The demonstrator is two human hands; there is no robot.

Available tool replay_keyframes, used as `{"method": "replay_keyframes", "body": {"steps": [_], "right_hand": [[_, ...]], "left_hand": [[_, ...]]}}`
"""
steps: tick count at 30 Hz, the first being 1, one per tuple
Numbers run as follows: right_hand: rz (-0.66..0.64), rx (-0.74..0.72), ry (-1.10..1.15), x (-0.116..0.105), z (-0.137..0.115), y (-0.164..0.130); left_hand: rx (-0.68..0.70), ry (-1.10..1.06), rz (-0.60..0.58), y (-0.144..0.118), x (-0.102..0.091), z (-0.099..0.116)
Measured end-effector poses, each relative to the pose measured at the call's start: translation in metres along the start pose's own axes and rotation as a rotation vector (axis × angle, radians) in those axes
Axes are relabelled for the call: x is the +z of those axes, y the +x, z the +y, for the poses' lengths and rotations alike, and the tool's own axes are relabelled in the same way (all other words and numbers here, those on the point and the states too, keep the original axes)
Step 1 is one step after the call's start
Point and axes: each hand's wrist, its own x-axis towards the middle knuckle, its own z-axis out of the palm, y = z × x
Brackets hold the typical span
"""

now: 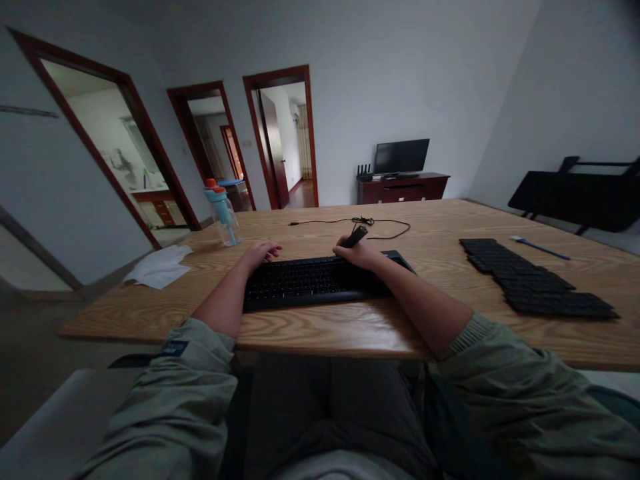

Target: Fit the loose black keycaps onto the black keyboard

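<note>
A black keyboard (305,283) lies on the wooden table in front of me, and most of its keycaps look to be off. My right hand (359,253) is closed around a thick black pen-shaped tool (356,237) over the keyboard's right half. The tool's lower end is hidden behind my hand, so its kind cannot be made out. At the keyboard's back left corner rests my left hand (263,252), fingers loosely apart and holding nothing. Rows of black keycaps (525,277) are laid out on the table to the right.
Behind the keyboard runs a black cable (363,221), partly bundled. White tissues (160,265) and a clear bottle (223,217) with a blue and red top stand on the left. A blue-handled brush (543,248) lies beyond the keycaps. The table's front edge (330,350) is close to my lap.
</note>
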Motion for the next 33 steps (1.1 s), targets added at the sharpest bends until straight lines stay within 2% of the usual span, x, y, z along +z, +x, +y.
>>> {"method": "replay_keyframes", "body": {"steps": [6, 14, 17, 20, 26, 29, 33], "right_hand": [[0.055, 0.034, 0.128, 0.022, 0.0, 0.009], [0.241, 0.271, 0.702, 0.052, -0.011, 0.024], [0.348, 0.352, 0.764, 0.058, -0.016, 0.027], [0.416, 0.419, 0.702, 0.06, -0.016, 0.031], [0.39, 0.407, 0.581, 0.063, -0.019, 0.033], [0.342, 0.356, 0.646, 0.058, -0.022, 0.031], [0.263, 0.306, 0.804, 0.039, -0.02, 0.026]], "left_hand": [[0.0, -0.042, 0.039, -0.001, -0.003, -0.003], [0.015, -0.003, 0.05, -0.003, -0.001, 0.004], [0.008, 0.013, 0.043, -0.004, 0.001, 0.005], [-0.001, 0.044, 0.027, -0.003, 0.001, 0.006], [0.011, 0.054, 0.008, -0.004, 0.002, 0.008], [0.003, 0.023, 0.009, -0.005, 0.001, 0.008], [0.007, 0.003, -0.008, -0.004, 0.002, 0.009]]}}
